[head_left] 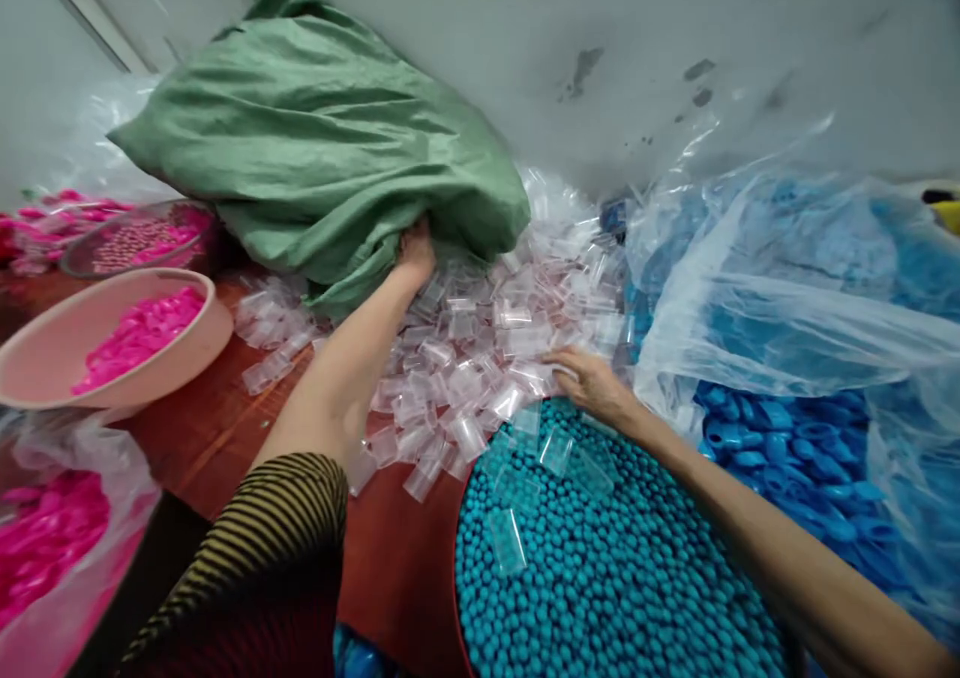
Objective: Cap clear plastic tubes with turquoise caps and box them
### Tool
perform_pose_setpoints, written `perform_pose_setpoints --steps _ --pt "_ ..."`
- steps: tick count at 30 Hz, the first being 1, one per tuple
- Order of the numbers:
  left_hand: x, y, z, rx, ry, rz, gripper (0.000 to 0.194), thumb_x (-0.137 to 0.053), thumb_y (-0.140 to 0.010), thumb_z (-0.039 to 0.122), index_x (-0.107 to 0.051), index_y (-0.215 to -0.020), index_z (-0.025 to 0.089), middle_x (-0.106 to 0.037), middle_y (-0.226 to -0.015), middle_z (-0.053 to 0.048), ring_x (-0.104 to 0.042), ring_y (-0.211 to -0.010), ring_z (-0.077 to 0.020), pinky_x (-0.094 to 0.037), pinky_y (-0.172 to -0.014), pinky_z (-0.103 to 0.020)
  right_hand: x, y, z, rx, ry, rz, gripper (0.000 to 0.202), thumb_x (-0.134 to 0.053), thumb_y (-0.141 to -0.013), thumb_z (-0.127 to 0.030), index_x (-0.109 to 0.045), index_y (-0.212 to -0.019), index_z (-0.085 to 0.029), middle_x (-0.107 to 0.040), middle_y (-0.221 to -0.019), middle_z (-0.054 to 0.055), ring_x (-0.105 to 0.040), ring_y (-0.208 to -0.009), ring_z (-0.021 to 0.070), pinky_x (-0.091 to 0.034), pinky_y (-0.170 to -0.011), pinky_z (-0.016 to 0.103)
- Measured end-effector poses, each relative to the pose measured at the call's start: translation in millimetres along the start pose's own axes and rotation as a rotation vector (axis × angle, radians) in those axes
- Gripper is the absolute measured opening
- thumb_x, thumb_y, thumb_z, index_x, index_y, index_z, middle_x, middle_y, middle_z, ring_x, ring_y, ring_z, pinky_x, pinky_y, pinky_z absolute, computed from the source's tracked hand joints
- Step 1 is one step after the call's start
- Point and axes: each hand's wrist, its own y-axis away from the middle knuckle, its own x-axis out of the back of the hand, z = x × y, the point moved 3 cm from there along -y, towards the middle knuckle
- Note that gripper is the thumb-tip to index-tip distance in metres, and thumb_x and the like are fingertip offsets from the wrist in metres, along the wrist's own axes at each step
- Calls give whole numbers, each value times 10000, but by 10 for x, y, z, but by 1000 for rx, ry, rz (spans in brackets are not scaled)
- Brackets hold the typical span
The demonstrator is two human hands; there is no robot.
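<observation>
The left hand [416,248] is at the lower side of a bulging green sack [337,148], pushed against its folds; its fingers are mostly hidden by the cloth, so I cannot tell whether they are clenched on it. The right hand [589,383] reaches in from the other side, fingers stretched toward the heap and slightly bent, at the nearest of the clear plastic pieces [465,378]; whether it pinches one of them I cannot tell.

The sack sits toward the far edge of the reddish-brown tabletop [397,548], tilted, with the wall [600,18] behind it. The clear pieces spread from beside and below the sack toward the near edge, and a smaller cluster lies to the left of the forearm. Several more lie on top of the teal beads [615,558], which fill a round container [456,568] toward the near edge, right of the bare strip of tabletop.

Toward the left edge stands a pale pink bowl [217,328] holding bright pink pieces [142,338], with a basin [75,258] of small pink items just behind it. Nearer, at the left, a plastic bag [124,518] holds more pink pieces. At the right, clear plastic sheeting [795,323] partly covers blue pieces [787,458]
</observation>
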Motion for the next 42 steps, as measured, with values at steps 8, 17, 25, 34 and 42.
perform_pose_setpoints --steps 8,17,25,34,42 --pt "-740 257 320 86 134 -167 516 -368 -938 310 -322 -1379 47 -530 -1292 -178 -478 -1193 -280 -361 -1006 -428 -179 -959 576 -358 314 -120 577 -525 -822 -447 -497 -1327 -168 -563 -1272 166 -418 -1236 406 -333 -972 634" --pt "-601 921 524 -156 248 -308 492 -453 -864 269 -467 -1342 155 -568 -1298 -83 -520 -1180 -223 -373 -1027 -341 -325 -512 186 -198 185 -199 395 -495 -873 -377 -600 -1225 -234 -628 -1203 71 -482 -1176 313 -374 -968 506" --pt "-374 1474 759 -319 212 -319 371 -395 -850 268 -674 -1073 169 -659 -1102 -95 -598 -990 -213 -440 -916 -327 -360 -87 -96 17 70 -91 221 -526 -864 -186 -701 -999 -166 -697 -1041 71 -604 -1031 189 -326 -1056 414" --pt "-4 1904 1097 -362 163 161 365 -435 -837 263 -620 -1124 134 -632 -1077 -138 -558 -1024 -270 -429 -901 -410 499 1023 -325 33 -42 413 224 -475 -902 -242 -664 -1015 -198 -677 -1024 69 -617 -984 166 -469 -904 323" --pt "-232 2761 2568 -984 503 -149 254 -428 -898 263 -657 -988 199 -669 -918 -67 -607 -897 -186 -473 -842 -324 1182 2953 505 -574 296 700 287 -449 -850 -273 -585 -1081 -173 -647 -1045 128 -593 -1008 256 -459 -909 455"
